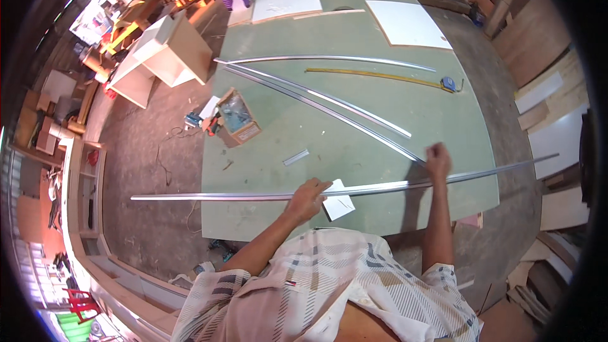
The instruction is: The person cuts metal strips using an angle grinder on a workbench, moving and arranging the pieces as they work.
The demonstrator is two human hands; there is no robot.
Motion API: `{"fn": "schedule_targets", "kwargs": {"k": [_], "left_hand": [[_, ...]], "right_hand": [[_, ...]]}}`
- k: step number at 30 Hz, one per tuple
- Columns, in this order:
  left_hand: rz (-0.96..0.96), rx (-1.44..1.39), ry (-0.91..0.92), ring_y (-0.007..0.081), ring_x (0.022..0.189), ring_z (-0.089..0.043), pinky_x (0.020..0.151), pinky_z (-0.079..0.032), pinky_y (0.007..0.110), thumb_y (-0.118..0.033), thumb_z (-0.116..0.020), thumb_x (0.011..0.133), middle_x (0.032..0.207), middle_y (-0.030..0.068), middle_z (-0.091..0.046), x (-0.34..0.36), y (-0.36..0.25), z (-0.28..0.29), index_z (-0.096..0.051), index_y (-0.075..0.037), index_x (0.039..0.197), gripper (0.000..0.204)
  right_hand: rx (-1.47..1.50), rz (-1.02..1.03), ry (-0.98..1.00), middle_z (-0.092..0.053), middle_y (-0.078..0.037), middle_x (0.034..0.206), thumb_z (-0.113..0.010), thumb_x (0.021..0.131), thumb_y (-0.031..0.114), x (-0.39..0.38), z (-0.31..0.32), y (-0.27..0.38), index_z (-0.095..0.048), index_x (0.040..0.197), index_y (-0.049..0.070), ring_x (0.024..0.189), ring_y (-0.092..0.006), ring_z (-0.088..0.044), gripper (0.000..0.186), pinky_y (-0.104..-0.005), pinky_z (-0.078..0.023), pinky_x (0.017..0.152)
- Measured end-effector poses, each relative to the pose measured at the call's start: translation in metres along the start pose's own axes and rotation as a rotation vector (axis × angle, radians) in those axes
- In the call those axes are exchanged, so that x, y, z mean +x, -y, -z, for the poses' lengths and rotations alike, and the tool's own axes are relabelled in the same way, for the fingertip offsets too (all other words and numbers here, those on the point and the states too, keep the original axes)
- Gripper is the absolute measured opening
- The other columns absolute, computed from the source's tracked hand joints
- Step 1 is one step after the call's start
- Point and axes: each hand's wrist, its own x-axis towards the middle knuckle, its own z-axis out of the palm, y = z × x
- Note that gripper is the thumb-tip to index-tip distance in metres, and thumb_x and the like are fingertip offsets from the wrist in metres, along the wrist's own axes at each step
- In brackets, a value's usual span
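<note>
A long silvery metal strip (pixel 373 187) lies across the near part of the green table, and both its ends stick out past the table's sides. My left hand (pixel 308 197) grips the strip left of its middle, with fingertips by a small white square board (pixel 340 201) under the strip. Above the strip on the right is my right hand (pixel 438 159), fingers curled together; whatever they hold is hidden. Close to it ends a diagonal metal strip (pixel 354 123). Another diagonal strip (pixel 345 107) runs beside that one. A short metal offcut (pixel 296 157) lies ahead of my left hand.
Farther off on the table (pixel 278 120) are another metal strip (pixel 335 58) and a blue tape measure (pixel 448 83) with its yellow blade out. An open cardboard box (pixel 237 120) stands at the left edge, near a power drill (pixel 211 125). White panels (pixel 408 23) lie at the far end.
</note>
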Motion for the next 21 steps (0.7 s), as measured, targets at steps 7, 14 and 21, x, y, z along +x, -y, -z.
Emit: {"fn": "schedule_targets", "kwargs": {"k": [7,14,21], "left_hand": [[0.127,0.155,-0.086,0.0345,0.104,-0.058,0.094,-0.044,0.046,-0.027,-0.076,0.079,0.104,0.0150,-0.060,-0.036,0.032,0.036,-0.065,-0.007,0.122,0.049],[0.262,0.434,-0.335,0.0328,0.109,-0.057,0.101,-0.038,0.049,-0.039,-0.081,0.072,0.101,0.0131,-0.062,-0.102,0.102,0.081,-0.069,-0.010,0.115,0.053],[0.202,0.249,-0.371,0.0288,0.103,-0.057,0.097,-0.038,0.046,-0.041,-0.081,0.069,0.095,0.0095,-0.061,-0.106,0.105,0.075,-0.072,-0.011,0.099,0.043]], "right_hand": [[-0.140,0.521,0.194,-0.066,-0.013,0.097,-0.085,0.065,0.014,-0.006,-0.089,0.071,-0.065,0.103,0.010,0.094,-0.0303,-0.064,0.043,-0.0435,-0.052,0.082],[0.022,0.256,0.701,-0.056,-0.005,0.067,-0.077,0.068,0.012,0.030,-0.095,0.062,-0.059,0.081,0.006,0.065,-0.0184,-0.058,0.023,-0.0372,-0.048,0.061],[0.483,0.249,0.678,-0.048,0.002,0.067,-0.066,0.080,0.005,0.028,-0.044,0.075,-0.049,0.081,0.010,0.060,-0.0090,-0.049,0.017,-0.0272,-0.041,0.052]]}}
